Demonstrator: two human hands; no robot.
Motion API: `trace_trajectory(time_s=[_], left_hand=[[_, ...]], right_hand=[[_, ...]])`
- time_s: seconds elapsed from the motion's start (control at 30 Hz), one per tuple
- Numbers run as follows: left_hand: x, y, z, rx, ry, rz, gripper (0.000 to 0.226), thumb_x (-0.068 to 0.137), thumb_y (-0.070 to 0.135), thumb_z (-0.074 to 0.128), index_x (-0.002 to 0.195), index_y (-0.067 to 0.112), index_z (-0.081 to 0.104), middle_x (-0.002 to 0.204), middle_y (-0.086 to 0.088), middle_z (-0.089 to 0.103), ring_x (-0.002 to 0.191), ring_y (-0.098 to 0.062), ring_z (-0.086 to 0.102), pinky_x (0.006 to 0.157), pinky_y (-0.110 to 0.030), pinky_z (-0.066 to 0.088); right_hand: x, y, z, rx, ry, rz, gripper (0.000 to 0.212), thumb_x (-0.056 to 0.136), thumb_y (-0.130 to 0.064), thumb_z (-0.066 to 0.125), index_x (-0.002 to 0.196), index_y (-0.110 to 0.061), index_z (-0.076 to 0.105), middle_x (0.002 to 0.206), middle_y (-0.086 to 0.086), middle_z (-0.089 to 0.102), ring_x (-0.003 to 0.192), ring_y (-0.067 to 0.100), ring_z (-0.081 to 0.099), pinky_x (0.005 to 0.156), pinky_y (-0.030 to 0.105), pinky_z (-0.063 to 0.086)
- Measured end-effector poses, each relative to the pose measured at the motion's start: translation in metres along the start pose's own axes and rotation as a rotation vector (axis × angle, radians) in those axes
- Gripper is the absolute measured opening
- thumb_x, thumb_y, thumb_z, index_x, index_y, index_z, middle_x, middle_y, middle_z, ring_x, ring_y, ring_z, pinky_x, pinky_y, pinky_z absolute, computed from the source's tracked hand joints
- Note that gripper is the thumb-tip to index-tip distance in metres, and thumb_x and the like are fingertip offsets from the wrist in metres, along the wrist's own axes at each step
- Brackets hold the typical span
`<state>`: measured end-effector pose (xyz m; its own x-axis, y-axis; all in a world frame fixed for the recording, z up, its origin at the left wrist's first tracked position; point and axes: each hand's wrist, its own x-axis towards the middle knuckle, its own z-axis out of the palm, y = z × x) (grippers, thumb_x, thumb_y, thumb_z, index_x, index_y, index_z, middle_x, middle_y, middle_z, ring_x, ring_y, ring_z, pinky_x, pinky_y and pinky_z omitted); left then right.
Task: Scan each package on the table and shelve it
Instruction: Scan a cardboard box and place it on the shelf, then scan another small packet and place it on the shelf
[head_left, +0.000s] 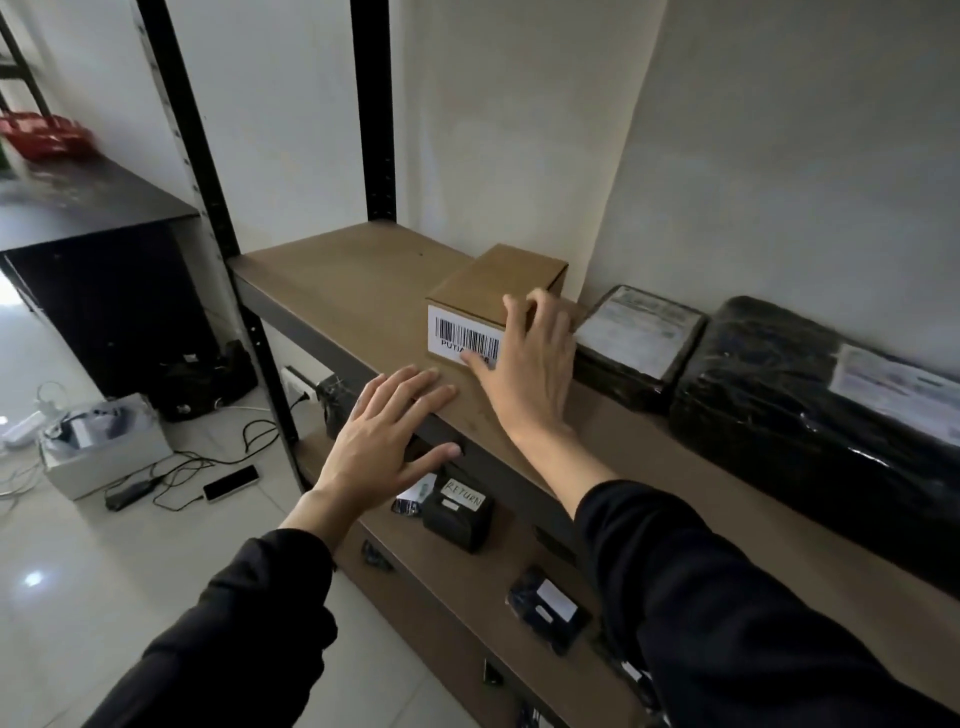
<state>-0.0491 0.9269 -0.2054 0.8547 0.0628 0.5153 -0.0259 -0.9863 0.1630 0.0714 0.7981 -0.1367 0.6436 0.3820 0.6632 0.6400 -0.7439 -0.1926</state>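
Observation:
A small brown cardboard box (493, 283) with a white barcode label (457, 335) stands on the upper wooden shelf (332, 280) against the wall. My right hand (530, 364) lies flat against the box's front right corner, fingers spread, thumb over the label's lower edge; it does not grip the box. My left hand (384, 431) hovers open at the shelf's front edge, just left of and below the box, holding nothing.
Two black-wrapped parcels (639, 343) (831, 405) lie right of the box. The lower shelf (467, 582) holds a small black box marked RETURN (460, 512) and other small black packets (548, 608). Black shelf uprights (371, 109) stand left. Cables, a phone (231, 483) and a white box (98, 441) lie on the floor.

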Motion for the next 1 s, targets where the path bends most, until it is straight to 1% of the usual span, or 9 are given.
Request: trace_trajectory(time_s=[0.13,0.3,0.37,0.43,0.53,0.6,0.8,0.9,1.0], left_hand=[[-0.003,-0.001,0.002,-0.020,0.014,-0.001,0.065,0.089,0.062,0.045,0.141,0.024,0.044,0.147,-0.001,0.043,0.142,-0.022,0.029,0.119,-0.032,0.008],[-0.002,-0.004,-0.002,-0.027,-0.011,-0.017,0.067,0.088,0.065,0.042,0.143,0.027,0.041,0.149,0.002,0.039,0.144,-0.018,0.023,0.120,-0.036,0.012],[-0.001,-0.003,-0.010,-0.030,-0.064,-0.038,0.069,0.087,0.067,0.039,0.144,0.029,0.038,0.152,0.004,0.036,0.146,-0.016,0.019,0.120,-0.040,0.016],[0.002,0.003,-0.019,-0.029,-0.147,-0.083,0.071,0.086,0.068,0.035,0.146,0.031,0.033,0.155,0.006,0.029,0.147,-0.015,0.013,0.120,-0.040,0.016],[0.004,0.020,-0.033,-0.023,-0.264,-0.198,0.066,0.091,0.062,0.035,0.149,0.030,0.028,0.159,0.003,0.022,0.148,-0.018,0.010,0.120,-0.039,0.014],[0.001,0.038,-0.046,-0.007,-0.299,-0.254,0.064,0.094,0.058,0.036,0.148,0.025,0.032,0.157,0.000,0.028,0.146,-0.021,0.017,0.118,-0.040,0.018],[-0.053,0.136,-0.071,-0.102,-0.189,-0.285,0.051,0.095,0.048,0.044,0.134,0.015,0.052,0.140,-0.008,0.051,0.133,-0.025,0.040,0.106,-0.041,0.035],[-0.092,0.201,-0.073,-0.148,-0.135,-0.219,0.039,0.095,0.039,0.046,0.124,0.016,0.058,0.129,-0.007,0.059,0.120,-0.027,0.051,0.095,-0.042,0.045],[-0.121,0.268,-0.069,-0.180,-0.194,-0.105,0.031,0.095,0.036,0.048,0.113,0.017,0.063,0.113,-0.005,0.066,0.102,-0.026,0.060,0.079,-0.035,0.048]], right_hand=[[0.014,0.005,0.006,-0.173,-0.048,-0.049,0.072,0.079,-0.056,0.063,0.129,-0.008,0.046,0.134,0.009,0.049,0.118,0.027,0.044,0.093,0.046,0.035],[0.029,0.016,0.005,-0.283,-0.171,0.019,0.075,0.087,-0.053,0.053,0.141,-0.005,0.032,0.145,0.012,0.040,0.132,0.027,0.033,0.101,0.052,0.029],[0.022,0.015,-0.002,-0.278,-0.200,0.017,0.074,0.091,-0.049,0.048,0.146,-0.005,0.024,0.154,0.014,0.028,0.142,0.027,0.022,0.104,0.054,0.025],[0.001,0.012,-0.016,-0.204,-0.195,-0.022,0.065,0.093,-0.043,0.045,0.145,-0.008,0.027,0.155,0.012,0.027,0.143,0.027,0.019,0.106,0.054,0.023],[-0.048,0.012,-0.046,-0.105,-0.180,-0.051,0.049,0.094,-0.038,0.046,0.136,-0.013,0.043,0.145,0.008,0.043,0.137,0.026,0.030,0.105,0.049,0.029],[-0.085,0.015,-0.072,-0.062,-0.195,-0.042,0.043,0.094,-0.037,0.046,0.130,-0.014,0.048,0.137,0.005,0.052,0.130,0.024,0.039,0.100,0.043,0.034],[-0.201,0.035,-0.162,0.065,-0.127,0.051,0.030,0.096,-0.029,0.047,0.118,-0.013,0.059,0.116,0.006,0.065,0.110,0.022,0.056,0.089,0.037,0.046],[-0.266,0.054,-0.207,0.052,-0.096,0.119,0.022,0.095,-0.026,0.050,0.106,-0.012,0.062,0.101,0.006,0.069,0.095,0.021,0.062,0.077,0.033,0.052],[-0.326,0.089,-0.247,0.089,-0.120,0.231,0.016,0.094,-0.024,0.054,0.097,-0.011,0.063,0.094,0.005,0.069,0.087,0.021,0.064,0.067,0.031,0.051]])
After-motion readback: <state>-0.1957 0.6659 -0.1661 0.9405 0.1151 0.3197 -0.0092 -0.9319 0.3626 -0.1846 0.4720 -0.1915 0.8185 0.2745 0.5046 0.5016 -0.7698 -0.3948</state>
